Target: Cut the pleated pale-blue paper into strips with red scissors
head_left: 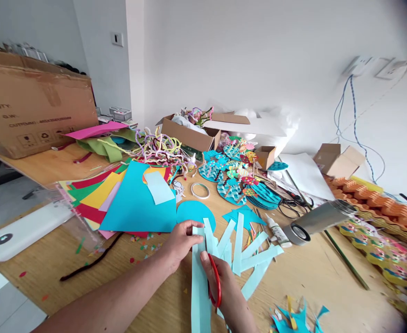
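Note:
Between the thumb and fingers of my left hand [184, 241] is the top end of a long light-blue paper strip [199, 296], which hangs down toward the front edge of view. My right hand [227, 291] grips red-handled scissors [215, 280], their blades at the strip's right edge and partly hidden. Several cut light-blue strips [238, 245] lie fanned out to the right of the scissors. Just beyond my left hand rests a blue paper circle [196, 213]. Left of it, a blue sheet [142, 210] tops a stack of coloured paper, with a small light-blue piece [159, 187] on it.
A glue bottle [278, 231] and metal flask [323, 222] stand out at right, near orange egg trays [359, 196]. Tape [200, 190], pipe cleaners [160, 145] and decorated blue discs [231, 189] crowd the back. Blue scraps [295, 319] lie in front; a white device [26, 231] is left.

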Demonstrator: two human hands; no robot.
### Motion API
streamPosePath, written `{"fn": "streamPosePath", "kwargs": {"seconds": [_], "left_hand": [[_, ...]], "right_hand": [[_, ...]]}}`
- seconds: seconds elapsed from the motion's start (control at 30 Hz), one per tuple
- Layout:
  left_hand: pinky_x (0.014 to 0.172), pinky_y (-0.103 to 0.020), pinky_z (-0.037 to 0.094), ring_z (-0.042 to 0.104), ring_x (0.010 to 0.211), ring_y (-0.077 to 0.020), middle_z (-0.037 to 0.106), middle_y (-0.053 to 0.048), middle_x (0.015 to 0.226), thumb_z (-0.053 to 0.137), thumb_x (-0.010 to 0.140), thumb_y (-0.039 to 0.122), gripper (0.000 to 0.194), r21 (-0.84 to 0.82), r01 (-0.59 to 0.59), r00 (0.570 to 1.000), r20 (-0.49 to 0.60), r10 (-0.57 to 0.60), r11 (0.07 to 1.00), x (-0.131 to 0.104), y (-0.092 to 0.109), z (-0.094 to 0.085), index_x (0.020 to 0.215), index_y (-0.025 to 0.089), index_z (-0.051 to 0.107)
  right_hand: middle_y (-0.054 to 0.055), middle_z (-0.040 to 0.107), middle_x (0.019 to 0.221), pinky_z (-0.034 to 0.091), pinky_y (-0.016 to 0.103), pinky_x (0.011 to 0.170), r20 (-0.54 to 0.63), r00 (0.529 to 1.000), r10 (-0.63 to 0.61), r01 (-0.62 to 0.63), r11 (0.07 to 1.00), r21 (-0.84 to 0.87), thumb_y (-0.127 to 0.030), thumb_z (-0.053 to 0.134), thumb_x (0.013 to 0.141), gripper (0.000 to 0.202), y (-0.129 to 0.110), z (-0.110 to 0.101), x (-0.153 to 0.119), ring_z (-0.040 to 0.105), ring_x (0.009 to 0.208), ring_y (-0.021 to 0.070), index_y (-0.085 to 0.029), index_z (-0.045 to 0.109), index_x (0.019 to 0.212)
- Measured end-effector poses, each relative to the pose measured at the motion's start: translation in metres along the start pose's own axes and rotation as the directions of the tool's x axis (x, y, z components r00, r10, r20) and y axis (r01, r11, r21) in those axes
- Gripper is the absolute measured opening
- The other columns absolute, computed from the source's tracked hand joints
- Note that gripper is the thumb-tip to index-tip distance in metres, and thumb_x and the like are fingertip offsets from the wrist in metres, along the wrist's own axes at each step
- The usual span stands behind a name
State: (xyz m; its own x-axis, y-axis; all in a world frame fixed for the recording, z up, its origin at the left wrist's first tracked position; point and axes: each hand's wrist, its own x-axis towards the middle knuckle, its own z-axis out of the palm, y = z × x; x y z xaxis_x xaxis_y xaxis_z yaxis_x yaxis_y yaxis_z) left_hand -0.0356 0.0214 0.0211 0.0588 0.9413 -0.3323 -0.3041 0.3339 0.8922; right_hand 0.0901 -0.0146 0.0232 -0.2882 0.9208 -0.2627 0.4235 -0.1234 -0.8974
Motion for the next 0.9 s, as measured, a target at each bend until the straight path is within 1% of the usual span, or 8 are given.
{"fn": "streamPosePath", "kwargs": {"seconds": [0.17, 0.33, 0.47, 0.57, 0.7, 0.77, 0.9], "left_hand": [[0.056, -0.024, 0.039, 0.056, 0.062, -0.0137, 0.063, 0.000, 0.068, 0.060, 0.058, 0.017, 0.034, -0.003, 0.005, 1.000, -0.001, -0.005, 1.000, -0.001, 0.000, 0.000, 0.091, 0.016, 0.060], [0.056, -0.024, 0.039, 0.057, 0.064, -0.0139, 0.064, 0.000, 0.069, 0.060, 0.057, 0.015, 0.033, -0.015, 0.009, 1.000, -0.003, -0.009, 1.000, -0.001, 0.001, 0.001, 0.090, 0.017, 0.060], [0.056, -0.024, 0.040, 0.057, 0.064, -0.0143, 0.064, -0.001, 0.070, 0.060, 0.057, 0.015, 0.034, -0.024, 0.016, 1.000, -0.006, -0.016, 1.000, -0.001, 0.001, 0.001, 0.091, 0.017, 0.061], [0.057, -0.024, 0.040, 0.058, 0.066, -0.0149, 0.065, -0.002, 0.071, 0.061, 0.057, 0.015, 0.035, -0.031, 0.012, 1.000, -0.004, -0.012, 0.999, 0.000, 0.000, 0.000, 0.092, 0.017, 0.061], [0.057, -0.024, 0.041, 0.058, 0.065, -0.0149, 0.065, -0.002, 0.071, 0.062, 0.057, 0.016, 0.034, -0.039, -0.001, 1.000, -0.001, 0.001, 0.999, 0.001, -0.002, 0.000, 0.091, 0.017, 0.061], [0.056, -0.024, 0.041, 0.058, 0.065, -0.0150, 0.065, -0.002, 0.072, 0.063, 0.058, 0.018, 0.033, -0.037, -0.005, 1.000, -0.009, 0.005, 0.999, 0.001, -0.002, 0.000, 0.090, 0.017, 0.061], [0.056, -0.025, 0.042, 0.059, 0.066, -0.0156, 0.065, -0.003, 0.076, 0.063, 0.059, 0.020, 0.032, -0.009, -0.011, 1.000, -0.029, 0.011, 1.000, 0.001, -0.001, -0.001, 0.091, 0.016, 0.060]], "right_hand": [[-0.005, 0.033, 0.050, 0.021, 0.022, 0.042, -0.006, 1.000, 0.006, -0.006, 1.000, -0.022, -0.064, 0.038, 0.077, 0.049, 0.001, 0.001, 0.001, 0.028, 0.046, 0.0084, -0.019, 0.037, 0.057], [-0.005, 0.030, 0.050, 0.020, 0.022, 0.042, -0.021, 1.000, 0.005, -0.006, 0.999, -0.039, -0.066, 0.039, 0.074, 0.051, 0.003, 0.001, 0.003, 0.025, 0.047, 0.0082, -0.019, 0.036, 0.056], [-0.006, 0.029, 0.049, 0.020, 0.021, 0.041, -0.025, 1.000, 0.007, -0.008, 0.999, -0.042, -0.065, 0.039, 0.075, 0.050, 0.005, 0.001, 0.004, 0.024, 0.046, 0.0076, -0.018, 0.036, 0.056], [-0.005, 0.033, 0.047, 0.021, 0.021, 0.039, -0.036, 0.999, 0.001, -0.003, 0.999, -0.044, -0.065, 0.039, 0.076, 0.050, 0.007, 0.001, 0.004, 0.028, 0.043, 0.0075, -0.018, 0.037, 0.056], [-0.004, 0.038, 0.039, 0.024, 0.021, 0.036, -0.014, 0.999, 0.049, -0.049, 0.998, -0.025, -0.066, 0.035, 0.077, 0.052, 0.003, 0.002, 0.002, 0.036, 0.035, 0.0086, -0.018, 0.040, 0.057], [-0.005, 0.037, 0.038, 0.024, 0.020, 0.036, -0.008, 0.999, 0.051, -0.051, 0.999, -0.018, -0.066, 0.033, 0.077, 0.052, -0.001, 0.002, 0.001, 0.034, 0.035, 0.0083, -0.019, 0.039, 0.056], [-0.006, 0.031, 0.044, 0.022, 0.020, 0.038, -0.006, 1.000, 0.010, -0.010, 1.000, -0.020, -0.067, 0.033, 0.076, 0.053, -0.006, 0.000, -0.001, 0.028, 0.041, 0.0072, -0.019, 0.035, 0.054]]}}
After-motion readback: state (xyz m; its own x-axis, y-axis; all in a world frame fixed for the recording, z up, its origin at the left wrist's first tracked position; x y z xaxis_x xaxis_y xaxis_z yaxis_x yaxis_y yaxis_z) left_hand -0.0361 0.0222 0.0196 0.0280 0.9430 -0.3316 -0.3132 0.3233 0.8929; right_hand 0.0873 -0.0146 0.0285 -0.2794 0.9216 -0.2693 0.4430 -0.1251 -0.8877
